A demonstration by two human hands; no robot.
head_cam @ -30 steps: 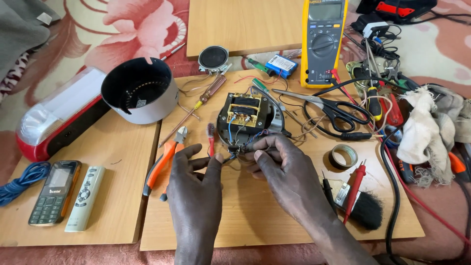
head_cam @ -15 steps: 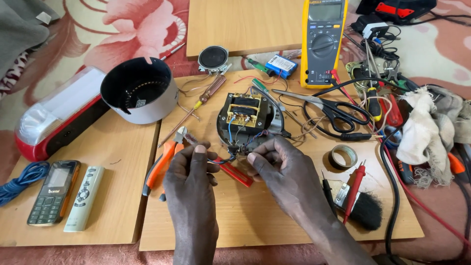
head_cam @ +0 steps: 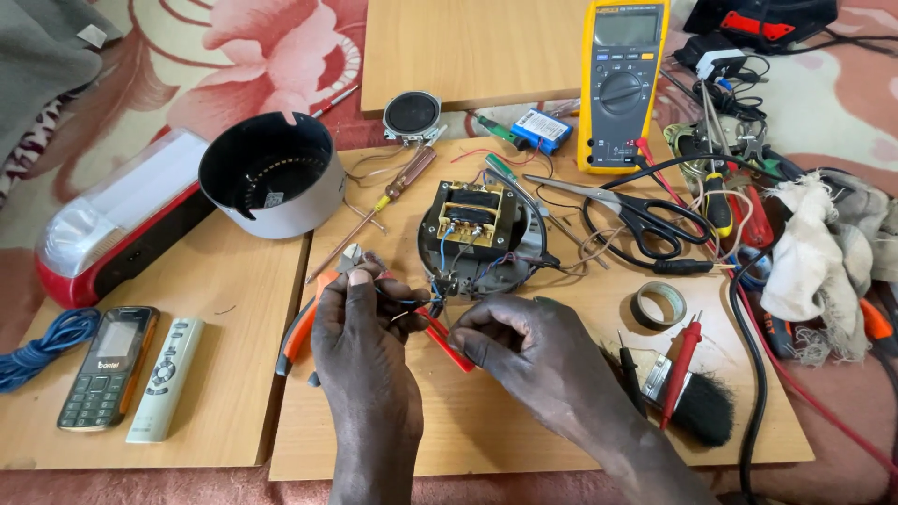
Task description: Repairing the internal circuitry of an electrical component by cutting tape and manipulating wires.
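Hands at centre of a wooden board (head_cam: 524, 430). Left hand (head_cam: 365, 337): fingers curled, pinching thin wires (head_cam: 404, 304) at the fingertips. Right hand (head_cam: 528, 341): fingers closed around a red tool (head_cam: 449, 341), its tip pointing toward the wires; tool type cannot be told. Both hands nearly touch, just in front of the transformer unit.

Transformer unit (head_cam: 472, 229): yellow-taped transformer on a round dark base, on the board just beyond the hands, wires running from it to the left fingertips.

Pliers (head_cam: 304, 327): orange handles, lying under and beside the left hand.

Screwdriver (head_cam: 388, 201): brown handle, lying diagonally left of the unit.

Scissors (head_cam: 627, 210): black handles, right of the unit.

Multimeter (head_cam: 622, 84): yellow, upright at the board's far edge.

Tape roll (head_cam: 658, 304): right of the right hand, apart from it.

Brush (head_cam: 692, 407) and red probe (head_cam: 681, 360): near the right forearm.

Black housing (head_cam: 271, 173): round, open top, left of the screwdriver.

Phone (head_cam: 108, 365) and remote (head_cam: 166, 379): side by side on the left board.

Lamp (head_cam: 112, 220): red and white, far left.
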